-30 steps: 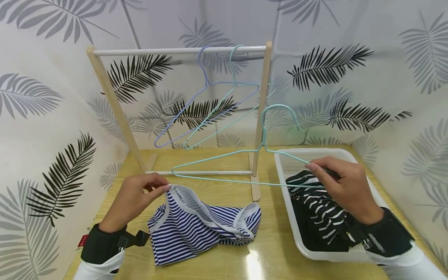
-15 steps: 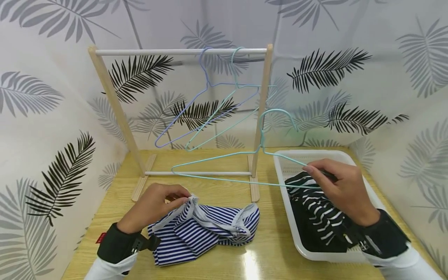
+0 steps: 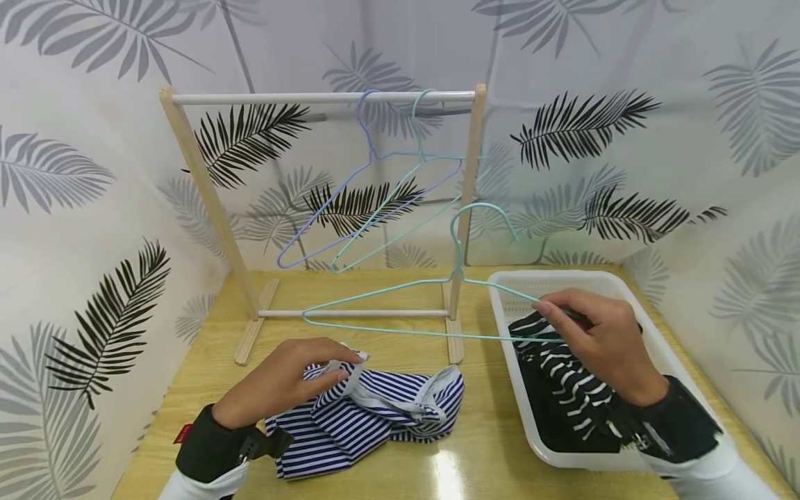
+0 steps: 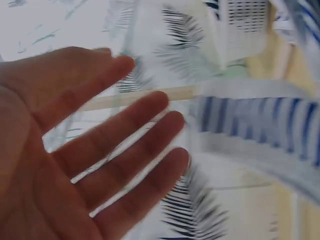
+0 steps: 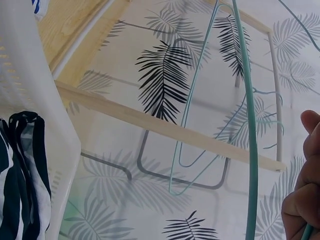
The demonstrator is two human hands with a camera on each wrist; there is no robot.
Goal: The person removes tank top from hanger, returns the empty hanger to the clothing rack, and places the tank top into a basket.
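My right hand (image 3: pixel 596 340) pinches the right end of a light teal clothes hanger (image 3: pixel 459 267), its hook upward, held above the table and partly over the basket. The hanger's wire (image 5: pixel 250 125) crosses the right wrist view, where only part of the hand shows. A blue-and-white striped garment (image 3: pixel 350 434) with pale trim lies crumpled on the table. My left hand (image 3: pixel 284 378) hovers over its left part, thumb and fingers apart. In the left wrist view, the fingers of the left hand (image 4: pixel 115 150) are spread beside a raised striped edge (image 4: pixel 255 120), apparently not gripping it.
A wooden rack with a white top bar (image 3: pixel 269 98) stands at the back, bearing a blue hanger (image 3: pixel 325 198) and another teal hanger (image 3: pixel 375 208). At right, a white basket (image 3: pixel 562 276) holds black-and-white striped clothing (image 3: pixel 565 371). Leaf-patterned cloth surrounds the table.
My left hand has moved right along the garment and let go of its trim, which has sunk and folded over. The right hand with the hanger has shifted slightly left and lower.
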